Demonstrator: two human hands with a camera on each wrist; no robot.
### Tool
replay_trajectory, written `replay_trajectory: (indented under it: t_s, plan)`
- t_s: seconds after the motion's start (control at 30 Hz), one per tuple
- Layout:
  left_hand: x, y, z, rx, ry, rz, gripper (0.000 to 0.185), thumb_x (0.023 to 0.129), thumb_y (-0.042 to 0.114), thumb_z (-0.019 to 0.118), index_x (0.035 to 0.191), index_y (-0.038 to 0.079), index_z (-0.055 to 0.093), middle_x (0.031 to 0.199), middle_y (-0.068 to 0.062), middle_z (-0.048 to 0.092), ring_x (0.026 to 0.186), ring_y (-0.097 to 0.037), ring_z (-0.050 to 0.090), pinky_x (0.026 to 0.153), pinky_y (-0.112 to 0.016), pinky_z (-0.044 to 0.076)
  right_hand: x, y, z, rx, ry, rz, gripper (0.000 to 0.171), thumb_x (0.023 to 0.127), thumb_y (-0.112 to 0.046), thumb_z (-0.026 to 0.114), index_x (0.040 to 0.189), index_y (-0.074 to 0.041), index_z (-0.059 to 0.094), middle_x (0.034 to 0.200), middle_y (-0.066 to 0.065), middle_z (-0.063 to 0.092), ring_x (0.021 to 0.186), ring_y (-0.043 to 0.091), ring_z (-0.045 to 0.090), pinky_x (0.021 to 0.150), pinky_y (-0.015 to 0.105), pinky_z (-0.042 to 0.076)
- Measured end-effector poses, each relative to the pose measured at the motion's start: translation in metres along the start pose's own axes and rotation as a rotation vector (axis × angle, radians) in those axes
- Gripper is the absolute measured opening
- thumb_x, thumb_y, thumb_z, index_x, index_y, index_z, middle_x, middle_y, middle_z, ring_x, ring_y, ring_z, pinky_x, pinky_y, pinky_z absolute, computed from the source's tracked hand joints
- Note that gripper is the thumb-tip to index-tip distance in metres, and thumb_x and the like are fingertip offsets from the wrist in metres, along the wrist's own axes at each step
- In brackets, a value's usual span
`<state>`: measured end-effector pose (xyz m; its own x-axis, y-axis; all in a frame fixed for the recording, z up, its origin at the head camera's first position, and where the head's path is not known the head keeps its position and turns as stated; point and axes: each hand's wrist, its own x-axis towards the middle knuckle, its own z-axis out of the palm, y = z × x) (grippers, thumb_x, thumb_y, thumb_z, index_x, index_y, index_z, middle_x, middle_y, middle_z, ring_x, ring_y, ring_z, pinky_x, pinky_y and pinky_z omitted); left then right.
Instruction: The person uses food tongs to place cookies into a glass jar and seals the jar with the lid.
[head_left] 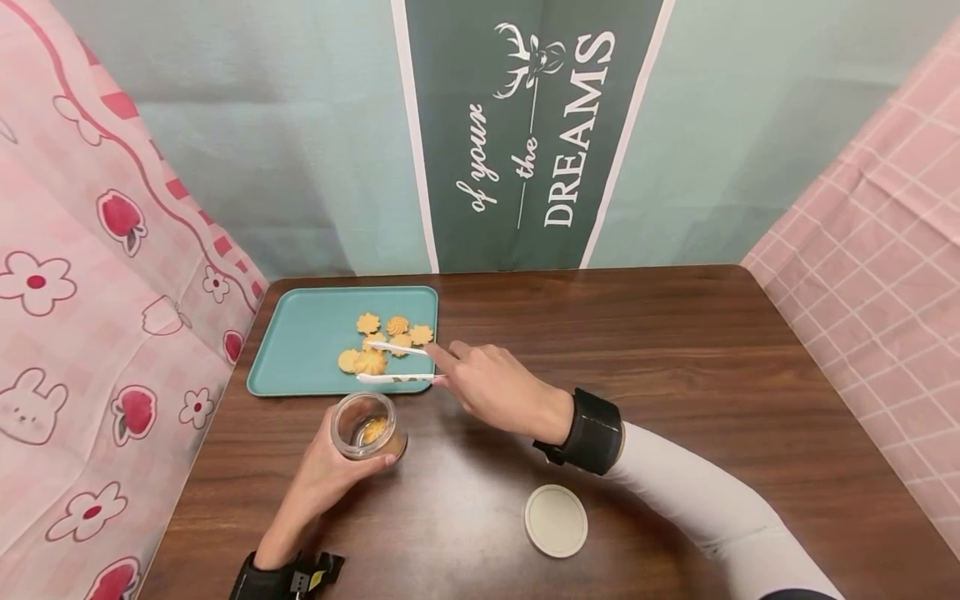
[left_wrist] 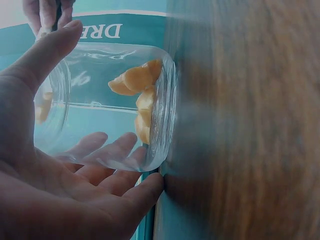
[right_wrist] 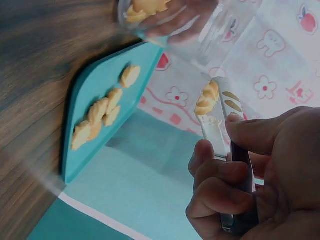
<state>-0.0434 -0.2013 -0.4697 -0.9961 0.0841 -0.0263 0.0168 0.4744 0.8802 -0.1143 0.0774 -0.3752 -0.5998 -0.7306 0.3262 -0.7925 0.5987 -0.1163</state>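
My left hand (head_left: 330,467) holds a clear glass jar (head_left: 364,425) near the tray's front edge, thumb on one side and fingers on the other. Several cookies (left_wrist: 142,100) lie at the jar's bottom; its mouth is uncovered. My right hand (head_left: 498,387) grips a pair of tongs (head_left: 397,378) over the right part of the teal tray (head_left: 300,337). Between the tong tips is a golden cookie (right_wrist: 207,99), raised above the tray in the right wrist view. Several other flower-shaped cookies (head_left: 397,325) rest on the tray.
A round pale lid (head_left: 556,521) lies on the brown wooden table (head_left: 637,350), in front of my right forearm. Patterned pink cloth (head_left: 67,333) hangs at the left, and a green cloth with lettering (head_left: 525,167) hangs behind the table.
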Motion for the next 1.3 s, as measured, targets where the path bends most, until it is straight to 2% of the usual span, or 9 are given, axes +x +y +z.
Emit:
replay_trajectory:
  t_s: [0.13,0.2,0.4,0.57,0.87,1.0,1.3]
  plan:
    - [0.000,0.003,-0.001,0.018,0.003,-0.012,0.098,0.072,0.026,0.100,0.149,0.005,0.043,0.143,-0.015,0.063,0.134,-0.031,0.058,0.114,-0.045,0.040,-0.002,-0.006,-0.005,0.000,-0.012,-0.008,0.040,0.108,-0.022,0.065,0.142,0.000,0.059,0.091,0.007,0.065,0.064,0.020,0.065,0.060,0.034,0.059]
    - [0.001,0.005,-0.001,0.010,0.003,-0.015,0.098,0.073,0.025,0.100,0.149,0.005,0.043,0.143,-0.015,0.062,0.135,-0.031,0.057,0.115,-0.049,0.039,-0.003,-0.009,-0.007,-0.005,-0.013,-0.015,0.041,0.108,-0.022,0.065,0.142,0.000,0.059,0.091,0.007,0.065,0.064,0.019,0.065,0.060,0.034,0.059]
    - [0.000,0.006,-0.001,-0.027,-0.010,-0.053,0.098,0.075,0.022,0.099,0.151,0.003,0.039,0.150,-0.018,0.058,0.140,-0.032,0.054,0.116,-0.045,0.040,-0.008,-0.016,-0.010,-0.005,-0.008,-0.037,0.041,0.107,-0.022,0.065,0.142,-0.001,0.059,0.091,0.005,0.064,0.063,0.018,0.063,0.058,0.034,0.057]
    - [-0.001,0.005,-0.002,0.026,0.002,-0.073,0.100,0.075,0.027,0.099,0.151,0.002,0.039,0.146,-0.020,0.059,0.134,-0.035,0.057,0.112,-0.054,0.042,-0.011,-0.021,-0.011,-0.006,-0.020,-0.048,0.042,0.108,-0.024,0.065,0.143,-0.002,0.058,0.089,0.004,0.062,0.062,0.016,0.062,0.057,0.032,0.057]
    - [0.000,0.005,-0.003,0.066,0.003,-0.066,0.100,0.074,0.030,0.099,0.150,0.003,0.040,0.137,-0.020,0.063,0.125,-0.034,0.062,0.106,-0.055,0.046,-0.017,-0.029,-0.013,-0.028,-0.074,-0.069,0.043,0.108,-0.027,0.065,0.143,-0.003,0.059,0.097,0.005,0.067,0.064,0.017,0.065,0.058,0.032,0.059]
    - [0.000,0.006,-0.003,0.070,0.009,-0.072,0.100,0.074,0.031,0.099,0.150,0.004,0.041,0.136,-0.020,0.064,0.125,-0.034,0.062,0.106,-0.055,0.046,-0.020,-0.031,-0.014,-0.032,-0.091,-0.073,0.044,0.107,-0.028,0.065,0.144,-0.004,0.059,0.101,0.006,0.068,0.064,0.018,0.066,0.058,0.033,0.059]
    - [0.000,0.006,-0.002,0.079,0.015,-0.072,0.101,0.073,0.032,0.099,0.150,0.004,0.041,0.137,-0.019,0.063,0.127,-0.034,0.060,0.107,-0.056,0.045,-0.020,-0.032,-0.010,-0.031,-0.115,-0.083,0.043,0.107,-0.029,0.065,0.143,-0.005,0.059,0.098,0.005,0.067,0.062,0.018,0.064,0.056,0.034,0.057]
